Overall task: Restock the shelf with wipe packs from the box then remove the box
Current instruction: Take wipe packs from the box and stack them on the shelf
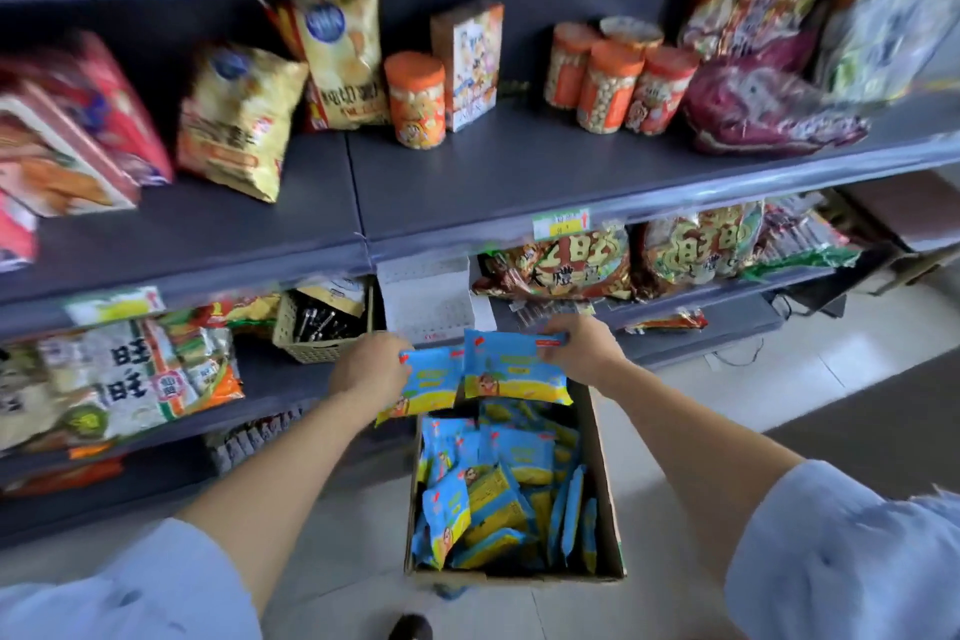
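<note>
- Closest in, the tip of a dark shoe (pixel 410 628) pokes onto the pale floor (pixel 332 535), and pale blue sleeves (pixel 841 551) cover both upper arms at the bottom corners.
- Just ahead of the shoe, the open cardboard box (pixel 607 494) sits on the floor, close against the foot of the shelving. It holds plenty of blue-and-yellow wipe packs (pixel 498 489), some standing on edge, others lying jumbled.
- Over the far end of the box, both hands are up and loaded. The left hand (pixel 366 369) has its fingers curled over the top edge of the first wipe pack (pixel 428 387), which hangs tilted, lower corner pointing down and left.
- The right hand (pixel 584 343) pinches the top edge of the second wipe pack (pixel 511 372), held more level with its printed face toward the camera. The two packs meet edge to edge between the hands.
- Right behind the hands runs the middle shelf (pixel 280 382). It carries a cream slotted basket (pixel 306 327) with small dark items inside, a white perforated divider (pixel 431 304) beside it, and large snack bags (pixel 119 379) further left.
- Furthest back, the top shelf (pixel 519 172) has open grey board at its centre. A lone orange-lidded canister (pixel 415 101) stands upright next to a printed carton (pixel 470 62).
- A cluster of canisters (pixel 613 78) stands to the right beside a purple bag (pixel 763 114). Yellow crisp bags (pixel 236 120) lean at the left — the far right end is blurred.
</note>
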Motion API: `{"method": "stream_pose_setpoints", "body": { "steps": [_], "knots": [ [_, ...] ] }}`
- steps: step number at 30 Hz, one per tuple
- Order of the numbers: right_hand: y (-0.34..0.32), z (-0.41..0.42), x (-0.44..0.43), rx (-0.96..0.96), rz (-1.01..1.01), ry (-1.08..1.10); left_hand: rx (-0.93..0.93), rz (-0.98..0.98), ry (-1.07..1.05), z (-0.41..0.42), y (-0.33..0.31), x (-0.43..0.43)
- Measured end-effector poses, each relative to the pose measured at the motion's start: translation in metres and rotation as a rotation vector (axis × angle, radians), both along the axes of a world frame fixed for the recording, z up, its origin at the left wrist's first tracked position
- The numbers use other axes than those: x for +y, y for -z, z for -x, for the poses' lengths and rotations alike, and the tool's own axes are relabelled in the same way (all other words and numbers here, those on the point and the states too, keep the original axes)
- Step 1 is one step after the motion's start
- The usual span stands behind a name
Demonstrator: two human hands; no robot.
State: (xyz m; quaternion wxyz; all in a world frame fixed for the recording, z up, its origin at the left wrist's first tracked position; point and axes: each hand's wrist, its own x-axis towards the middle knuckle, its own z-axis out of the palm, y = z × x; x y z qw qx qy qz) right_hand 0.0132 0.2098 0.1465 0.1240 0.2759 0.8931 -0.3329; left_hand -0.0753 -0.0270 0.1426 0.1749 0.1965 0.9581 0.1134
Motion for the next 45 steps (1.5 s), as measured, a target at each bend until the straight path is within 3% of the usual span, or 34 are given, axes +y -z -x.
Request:
{"method": "stream_pose_setpoints", "body": {
  "steps": [11,27,31,45],
  "knots": [
    [-0.131,0.054,-0.102,0.294,-0.119,-0.158,0.249,-0.001,-0.147,0.018,-0.144,-0.123],
    [-0.306,0.096,-0.285,0.719,-0.005,-0.271,0.429,-0.134,-0.169,0.032,-0.278,-0.322],
    [-0.343,0.103,-0.304,0.814,0.086,-0.232,0.428,-0.201,-0.151,0.033,-0.308,-0.345],
    [-0.397,0.169,-0.299,0.999,0.059,-0.079,0.412,-0.554,-0.078,0.091,-0.401,-0.335]
  ]
}}
